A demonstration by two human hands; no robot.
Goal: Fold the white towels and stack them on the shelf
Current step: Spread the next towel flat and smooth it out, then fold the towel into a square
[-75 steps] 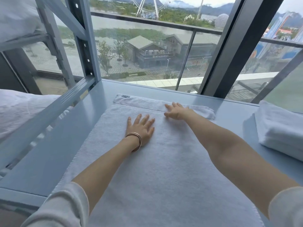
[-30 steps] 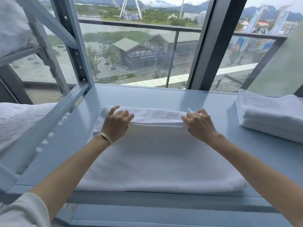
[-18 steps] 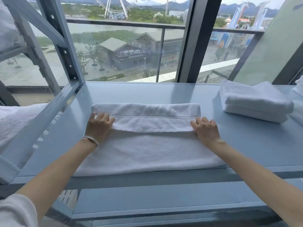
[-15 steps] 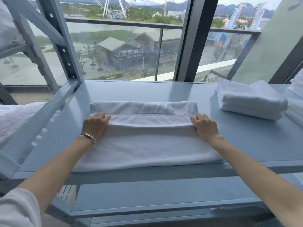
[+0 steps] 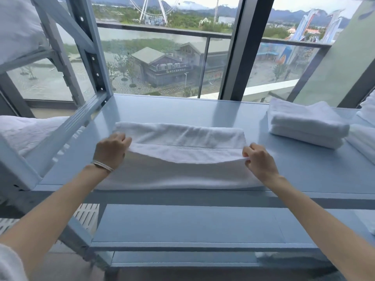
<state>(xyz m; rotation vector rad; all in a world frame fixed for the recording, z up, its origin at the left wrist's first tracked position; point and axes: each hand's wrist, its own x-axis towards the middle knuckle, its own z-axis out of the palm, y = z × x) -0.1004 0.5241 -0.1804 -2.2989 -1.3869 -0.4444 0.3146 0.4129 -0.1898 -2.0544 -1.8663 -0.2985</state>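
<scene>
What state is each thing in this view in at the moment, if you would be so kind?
towel: partly folded on the shelf, top layer's near edge lifted at both corners.
left hand: grips the towel's left corner.
right hand: pinches the right corner.
folded towels: two stacked flat, at the right.
shelf: bears both towel lots.
bracelet: on the left wrist.

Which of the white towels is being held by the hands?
The long, partly folded towel at the shelf's centre: both hands pinch its near flap. The folded stack to the right lies untouched.
</scene>
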